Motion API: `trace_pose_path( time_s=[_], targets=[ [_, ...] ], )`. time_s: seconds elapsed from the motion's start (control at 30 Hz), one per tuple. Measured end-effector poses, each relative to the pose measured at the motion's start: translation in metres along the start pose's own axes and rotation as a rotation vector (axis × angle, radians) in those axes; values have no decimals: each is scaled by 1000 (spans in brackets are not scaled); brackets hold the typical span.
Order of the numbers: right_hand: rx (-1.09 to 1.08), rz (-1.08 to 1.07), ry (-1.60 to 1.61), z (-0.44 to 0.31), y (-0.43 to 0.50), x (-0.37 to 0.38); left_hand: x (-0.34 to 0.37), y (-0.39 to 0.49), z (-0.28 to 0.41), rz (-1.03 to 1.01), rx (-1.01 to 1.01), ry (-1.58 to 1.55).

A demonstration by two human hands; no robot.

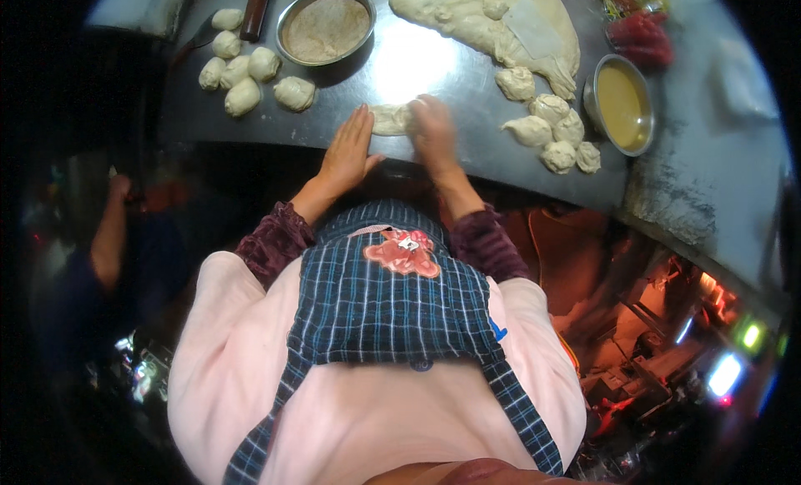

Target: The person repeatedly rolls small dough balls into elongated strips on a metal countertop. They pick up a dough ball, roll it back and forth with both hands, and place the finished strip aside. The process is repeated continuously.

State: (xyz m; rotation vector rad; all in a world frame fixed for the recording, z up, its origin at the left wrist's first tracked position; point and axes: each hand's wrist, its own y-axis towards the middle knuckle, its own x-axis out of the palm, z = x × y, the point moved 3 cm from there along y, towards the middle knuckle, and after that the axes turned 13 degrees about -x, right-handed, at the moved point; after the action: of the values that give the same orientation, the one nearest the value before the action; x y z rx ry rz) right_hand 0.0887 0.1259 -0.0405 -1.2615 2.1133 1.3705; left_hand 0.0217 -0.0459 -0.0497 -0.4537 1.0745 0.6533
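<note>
A flattened strip of dough (389, 120) lies on the metal table near its front edge. My left hand (350, 144) rests flat at the strip's left end, fingers stretched out and thumb apart. At the right end my right hand (433, 130), blurred, touches the dough with bent fingers; whether it grips the dough is unclear. Several smooth dough balls (242, 97) sit to the left, and several rougher dough pieces (552, 128) to the right. Beyond them spreads a large slab of dough (450, 16) with a pale flat scraper (533, 28) on it.
A metal bowl of flour-like powder (326, 28) and a dark wooden rod (256, 13) stand at the back left. To the right are a bowl of yellow liquid (619, 103), a red plastic bag (639, 39) and an adjoining worn surface (682, 203). Another person's arm (107, 235) shows far left.
</note>
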Motion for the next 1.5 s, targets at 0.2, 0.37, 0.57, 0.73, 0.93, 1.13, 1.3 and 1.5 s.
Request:
trace_pose_path(
  time_s=[0.2,0.37,0.57,0.73,0.93,1.13,1.3,1.5],
  targets=[
    [405,76,-468,29,-53,-25,2,2,14,-118,-94,224],
    [-15,-124,-31,-54,-26,27,12,-5,-23,-57,-48,-137],
    [655,206,1071,-25,-39,43,-7,-6,-22,75,-218,-352],
    [357,-6,906,-62,9,28,-20,7,-19,-118,-729,-1116],
    [348,-40,653,-39,16,55,-55,23,-31,102,-494,-438],
    [400,-37,636,-63,-4,51,-49,53,-14,266,80,-114],
    [640,-77,773,-40,-28,14,-64,56,-6,79,-24,1],
    [858,-139,1009,-45,-54,9,-27,54,-15,135,-7,3]
  ],
)
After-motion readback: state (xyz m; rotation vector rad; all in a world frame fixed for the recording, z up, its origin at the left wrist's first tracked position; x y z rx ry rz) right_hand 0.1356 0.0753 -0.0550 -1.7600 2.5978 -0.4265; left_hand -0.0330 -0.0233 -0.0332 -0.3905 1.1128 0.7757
